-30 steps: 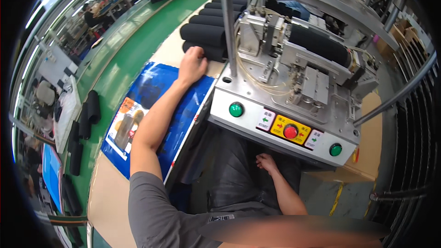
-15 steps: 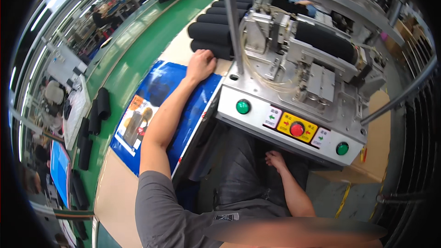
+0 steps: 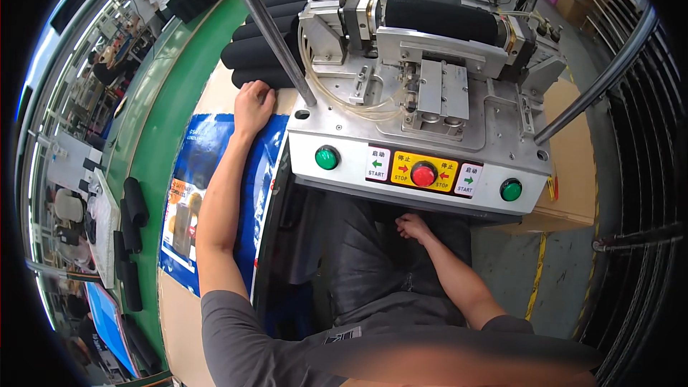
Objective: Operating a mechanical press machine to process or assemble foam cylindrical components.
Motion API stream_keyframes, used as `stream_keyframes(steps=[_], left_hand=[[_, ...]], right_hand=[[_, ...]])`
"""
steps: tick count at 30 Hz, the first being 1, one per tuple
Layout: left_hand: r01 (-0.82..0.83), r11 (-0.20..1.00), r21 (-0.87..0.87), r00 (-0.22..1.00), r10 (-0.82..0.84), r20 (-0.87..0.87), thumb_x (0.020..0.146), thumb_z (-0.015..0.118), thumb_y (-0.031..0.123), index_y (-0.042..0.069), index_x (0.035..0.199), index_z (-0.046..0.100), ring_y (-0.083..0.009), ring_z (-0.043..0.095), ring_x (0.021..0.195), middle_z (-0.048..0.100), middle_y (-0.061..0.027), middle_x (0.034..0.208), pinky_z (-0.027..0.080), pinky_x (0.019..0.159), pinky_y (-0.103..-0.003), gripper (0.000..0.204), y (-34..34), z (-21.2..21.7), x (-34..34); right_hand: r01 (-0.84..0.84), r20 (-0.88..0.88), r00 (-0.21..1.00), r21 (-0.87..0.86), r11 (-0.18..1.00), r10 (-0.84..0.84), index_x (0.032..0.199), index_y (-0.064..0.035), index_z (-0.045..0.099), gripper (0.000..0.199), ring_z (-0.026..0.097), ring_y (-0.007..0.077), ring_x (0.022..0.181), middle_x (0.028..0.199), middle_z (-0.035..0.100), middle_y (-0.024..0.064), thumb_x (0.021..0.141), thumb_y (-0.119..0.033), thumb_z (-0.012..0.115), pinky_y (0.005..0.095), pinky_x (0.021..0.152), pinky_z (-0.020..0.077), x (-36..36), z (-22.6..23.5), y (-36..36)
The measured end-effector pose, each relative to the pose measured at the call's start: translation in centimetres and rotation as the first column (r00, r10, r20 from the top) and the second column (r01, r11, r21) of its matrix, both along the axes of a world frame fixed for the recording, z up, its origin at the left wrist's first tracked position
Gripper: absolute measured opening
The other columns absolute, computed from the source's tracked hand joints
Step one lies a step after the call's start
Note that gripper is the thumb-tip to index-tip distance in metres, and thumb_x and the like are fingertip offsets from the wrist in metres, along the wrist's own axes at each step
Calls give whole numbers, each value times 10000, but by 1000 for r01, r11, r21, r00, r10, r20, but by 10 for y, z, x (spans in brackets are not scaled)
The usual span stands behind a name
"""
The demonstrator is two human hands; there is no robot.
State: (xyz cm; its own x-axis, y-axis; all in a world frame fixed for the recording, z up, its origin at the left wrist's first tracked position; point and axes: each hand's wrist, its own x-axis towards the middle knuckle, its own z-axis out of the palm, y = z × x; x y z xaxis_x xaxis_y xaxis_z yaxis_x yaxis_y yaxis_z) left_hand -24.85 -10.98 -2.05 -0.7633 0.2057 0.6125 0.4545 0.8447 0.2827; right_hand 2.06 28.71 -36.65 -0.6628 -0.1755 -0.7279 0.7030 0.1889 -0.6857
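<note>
My left hand point(image 3: 254, 106) rests with curled fingers on the table at the near edge of a black foam-like roll point(image 3: 261, 77). It seems to touch that roll, and I see nothing in its grasp. Over my lap, below the front of the machine, my right hand point(image 3: 413, 228) hangs with its fingers folded in and nothing visible in them. On the metal bench machine point(image 3: 330, 113), another black roll point(image 3: 441, 17) lies crosswise between two end clamps. A front panel carries a red button point(image 3: 423, 174), with a green button point(image 3: 327, 158) to its left and another green button point(image 3: 511, 189) to its right.
A blue printed sheet point(image 3: 208, 145) lies under my left forearm. Several more black rolls line the table behind my hand. Slanting metal posts point(image 3: 266, 29) flank the machine. A cardboard box point(image 3: 566, 150) stands at right, and black rolls point(image 3: 132, 204) lie left beyond the table.
The view has swung right, so the machine and table appear further left. My left hand stays by the nearest roll, its fingers still curled; my right hand remains over my lap.
</note>
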Motion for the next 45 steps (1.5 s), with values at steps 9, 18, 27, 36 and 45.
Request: stream_keyframes(steps=[9, 18, 27, 36, 45], left_hand=[[-6, 1000, -7, 1000, 7, 7, 919, 745, 127, 5, 914, 743, -305, 649, 788, 720, -139, 872, 546, 754, -380, 122, -3, -2, -3], [19, 999, -35, 1000, -19, -8, 923, 746, 134, 14, 937, 709, -315, 642, 824, 702, -144, 887, 543, 773, -398, 126, -7, -6, -5], [-5, 995, -100, 999, 9, 40, 944, 746, 176, 24, 987, 688, -317, 628, 933, 687, -145, 967, 532, 858, -401, 168, -7, -8, -9], [-34, 980, -195, 999, 34, -2, 974, 748, 313, 29, 1124, 670, -355, 604, 1037, 681, -155, 1083, 484, 987, -470, 330, -11, -20, -24], [-26, 990, -140, 998, 19, -54, 967, 741, 358, 81, 1051, 722, -384, 636, 1041, 709, -153, 1052, 500, 977, -496, 290, -25, -6, -15]], right_hand=[[43, 1, 999, 4, 999, -43, 1208, -15, 721, 327, 664, 167, 778, 1011, 728, 83, 1120, -308, 607, 290, 682, 536, 1, 6, -1], [19, 41, 999, 39, 999, -21, 1255, -29, 717, 330, 685, 185, 821, 1038, 737, 93, 1123, -313, 614, 299, 732, 556, -2, 13, 0], [17, -3, 1000, 13, 1000, -17, 1251, -36, 718, 331, 687, 183, 827, 1050, 739, 93, 1121, -323, 615, 302, 739, 558, -2, 9, 1], [9, -27, 1000, -5, 1000, -9, 1255, -40, 718, 337, 688, 178, 818, 1044, 740, 92, 1119, -331, 618, 301, 736, 558, 0, 6, 1], [10, -19, 1000, 22, 1000, -9, 1275, -33, 720, 342, 686, 167, 755, 1011, 747, 94, 1099, -318, 654, 288, 677, 553, 1, -14, 3]])
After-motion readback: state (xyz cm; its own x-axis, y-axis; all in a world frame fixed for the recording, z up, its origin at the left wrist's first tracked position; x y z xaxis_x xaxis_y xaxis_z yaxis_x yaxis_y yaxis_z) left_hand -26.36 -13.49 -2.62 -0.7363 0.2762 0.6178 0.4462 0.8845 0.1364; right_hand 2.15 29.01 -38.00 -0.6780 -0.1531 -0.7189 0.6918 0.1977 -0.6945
